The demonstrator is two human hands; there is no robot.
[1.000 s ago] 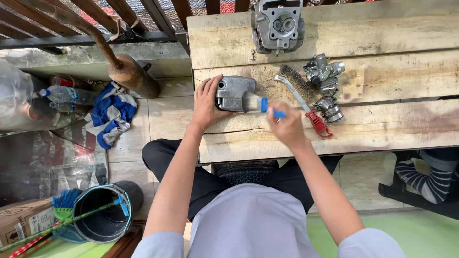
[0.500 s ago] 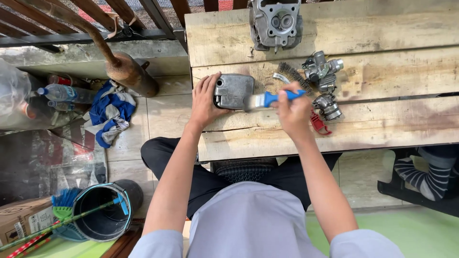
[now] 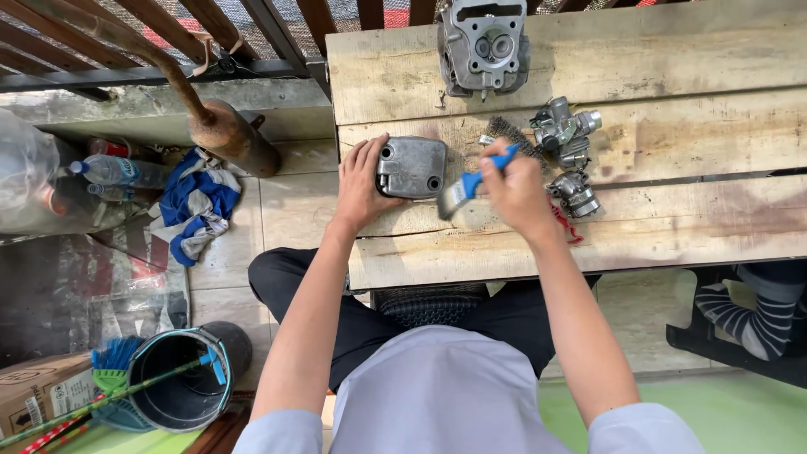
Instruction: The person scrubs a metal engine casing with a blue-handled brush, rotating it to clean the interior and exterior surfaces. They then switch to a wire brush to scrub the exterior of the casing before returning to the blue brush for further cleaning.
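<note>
A grey metal engine cover [image 3: 411, 167] lies on the wooden plank table [image 3: 672, 227]. My left hand [image 3: 359, 187] rests flat against the cover's left side and steadies it. My right hand [image 3: 514, 192] is closed around the blue handle of a paintbrush [image 3: 467, 187], whose bristles point down at the cover's right edge. A wire brush [image 3: 509, 132] with a red handle lies partly hidden behind my right hand.
A grey cylinder head [image 3: 483, 42] stands at the table's far edge. Two small carburettor-like metal parts [image 3: 568, 155] lie right of my right hand. On the floor at left are a rusty exhaust pipe [image 3: 227, 134], a blue rag [image 3: 197, 206], plastic bottles [image 3: 113, 171] and a bucket [image 3: 176, 388]. Someone's striped-socked foot [image 3: 756, 311] is at right.
My right hand lifted the blue paintbrush from the table beside the wire brush and brought its bristles to the cover's right edge. My left hand stayed on the cover.
</note>
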